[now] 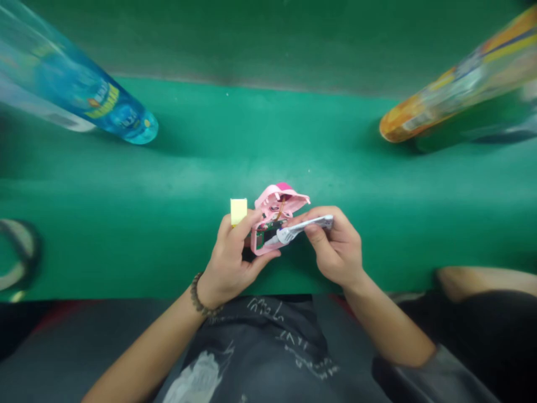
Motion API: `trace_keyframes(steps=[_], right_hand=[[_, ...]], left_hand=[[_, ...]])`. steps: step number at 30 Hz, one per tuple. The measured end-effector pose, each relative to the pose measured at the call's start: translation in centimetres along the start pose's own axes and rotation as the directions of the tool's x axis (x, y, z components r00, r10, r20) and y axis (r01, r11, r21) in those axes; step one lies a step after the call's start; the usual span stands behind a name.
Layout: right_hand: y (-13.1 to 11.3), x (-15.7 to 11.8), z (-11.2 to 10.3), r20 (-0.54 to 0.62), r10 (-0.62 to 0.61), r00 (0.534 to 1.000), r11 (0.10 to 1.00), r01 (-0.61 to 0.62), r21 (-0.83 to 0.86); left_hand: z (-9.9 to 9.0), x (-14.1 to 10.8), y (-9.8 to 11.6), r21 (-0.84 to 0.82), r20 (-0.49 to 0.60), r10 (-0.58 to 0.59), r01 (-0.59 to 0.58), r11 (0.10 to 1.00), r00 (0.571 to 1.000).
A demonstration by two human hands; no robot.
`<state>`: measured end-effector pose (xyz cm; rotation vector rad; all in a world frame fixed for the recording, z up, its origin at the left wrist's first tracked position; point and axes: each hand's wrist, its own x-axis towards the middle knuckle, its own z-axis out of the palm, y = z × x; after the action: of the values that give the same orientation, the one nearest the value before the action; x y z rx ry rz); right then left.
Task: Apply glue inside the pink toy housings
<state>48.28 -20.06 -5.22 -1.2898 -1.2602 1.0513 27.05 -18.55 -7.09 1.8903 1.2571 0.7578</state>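
My left hand (230, 252), with a beaded bracelet at its wrist, is closed round a small pink plastic casing (262, 250). The casing stands open, showing a green circuit board (260, 239) and thin wires; its pink upper shell (268, 197) tilts up at the far side. Above my left fingers sticks up a pale yellow rectangular piece (239, 211); what fixes it there is hidden. My right hand (338, 246) grips a flattened white squeeze tube (308, 225). Its narrow nozzle (272, 241) points down-left into the open casing, over the board.
A blue printed package (104, 101) lies at the upper left of the green table (201, 173). At the upper right is an orange and yellow package (453, 84). A round pale object (17, 252) sits at the left edge. Another person's arm (482, 282) rests at the lower right.
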Motion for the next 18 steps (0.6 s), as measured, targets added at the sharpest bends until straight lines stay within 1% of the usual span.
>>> trace_keyframes(steps=[4,9,15,18], right_hand=[[0.1,0.2,0.1,0.026,-0.023,0.999,1.0,0.024,-0.018],[0.2,0.1,0.1,0.023,-0.092,0.996,0.995,0.092,-0.023],[-0.1,-0.7,0.5,0.018,-0.25,0.968,0.964,0.251,-0.086],[-0.4,-1.1,0.5,0.028,-0.29,0.957,0.947,0.291,-0.139]], left_hand=[[0.0,0.1,-0.1,-0.036,0.013,0.02,-0.019,0.999,1.0],[0.0,0.4,-0.1,0.024,-0.004,0.057,-0.057,0.998,0.998],[0.1,0.4,-0.2,0.092,-0.05,0.184,-0.179,0.979,0.982],[0.2,0.4,-0.4,0.127,-0.054,0.231,-0.222,0.967,0.972]])
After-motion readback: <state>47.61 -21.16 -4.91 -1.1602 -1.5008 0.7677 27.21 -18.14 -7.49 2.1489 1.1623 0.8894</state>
